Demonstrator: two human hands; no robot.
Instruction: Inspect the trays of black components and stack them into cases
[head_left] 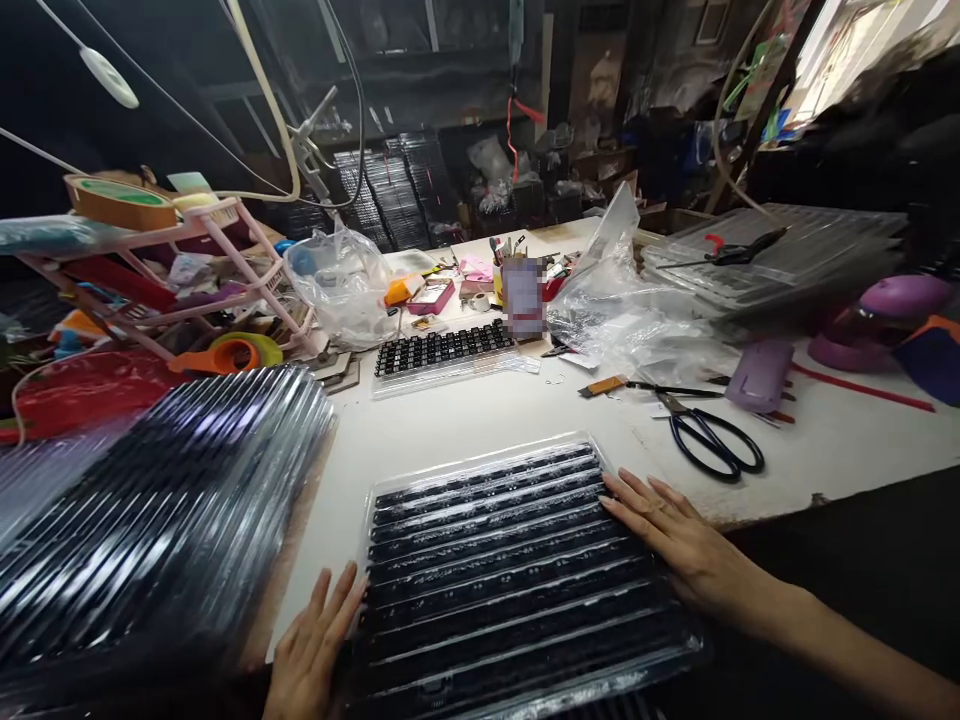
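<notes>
A clear plastic tray with dark ridged rows lies in front of me, partly over the white table and reaching past its near edge. My left hand is at the tray's left edge, fingers straight and slightly apart, its thumb hidden. On the opposite side, my right hand has its fingertips over the rim; that thumb does not show either. The tray is held between both hands. To the left stands a large stack of similar ridged trays, blurred in its lower part.
Black-handled scissors and an orange cutter lie right of the tray. Behind it sits a tray of small black parts. Clear plastic bags, a pink rack and stacked clear sheets crowd the table.
</notes>
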